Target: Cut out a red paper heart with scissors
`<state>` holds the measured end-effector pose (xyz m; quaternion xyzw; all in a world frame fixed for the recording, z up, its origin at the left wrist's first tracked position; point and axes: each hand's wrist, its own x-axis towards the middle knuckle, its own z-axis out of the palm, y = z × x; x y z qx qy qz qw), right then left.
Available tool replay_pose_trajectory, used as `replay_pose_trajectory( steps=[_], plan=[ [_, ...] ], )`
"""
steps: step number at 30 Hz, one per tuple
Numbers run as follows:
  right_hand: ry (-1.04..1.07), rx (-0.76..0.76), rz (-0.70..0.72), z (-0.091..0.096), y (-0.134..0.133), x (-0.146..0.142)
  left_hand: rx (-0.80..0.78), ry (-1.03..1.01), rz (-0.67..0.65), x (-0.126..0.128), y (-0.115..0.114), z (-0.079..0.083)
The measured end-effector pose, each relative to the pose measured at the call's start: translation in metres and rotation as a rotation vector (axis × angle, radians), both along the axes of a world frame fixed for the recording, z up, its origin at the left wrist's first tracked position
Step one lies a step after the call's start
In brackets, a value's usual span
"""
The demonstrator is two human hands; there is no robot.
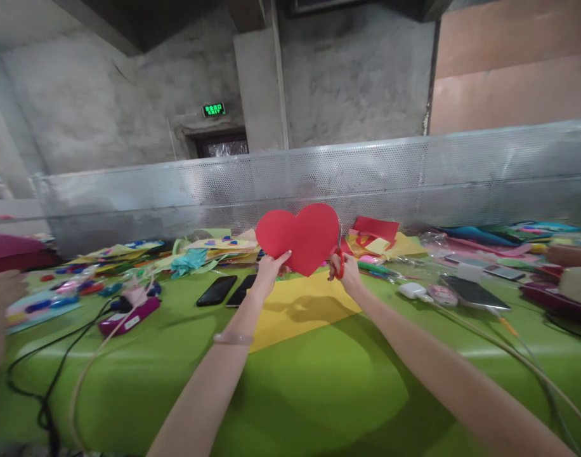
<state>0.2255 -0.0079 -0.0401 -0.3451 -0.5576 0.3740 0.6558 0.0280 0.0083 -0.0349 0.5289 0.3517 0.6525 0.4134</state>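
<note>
A red paper heart is held up above the table, its point facing down. My left hand pinches its lower left side, the thumb lying on the front face. In my right hand is a pair of scissors with red handles, the blades pointing up by the heart's right edge. Whether the blades touch the paper I cannot tell. Beneath both hands a yellow sheet of paper lies on the green tabletop, with the heart's shadow across it.
Two phones lie left of the yellow sheet. A purple power strip with cables sits farther left, near another person's arm. Red and yellow paper scraps are at the back right; a white charger and cables lie right. A perforated metal screen stands behind.
</note>
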Motion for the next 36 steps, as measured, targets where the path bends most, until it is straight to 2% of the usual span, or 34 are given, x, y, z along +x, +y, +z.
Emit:
replay_pose_trajectory(
  steps=[12, 36],
  plan=[
    [-0.061, 0.053, -0.011, 0.0013, 0.0017, 0.0095, 0.0, 0.026, -0.003, 0.0003, -0.0003, 0.0006],
    [-0.086, 0.052, -0.03, -0.0018, 0.0066, 0.0098, -0.005, 0.048, 0.002, 0.001, 0.0, 0.0]
  ],
)
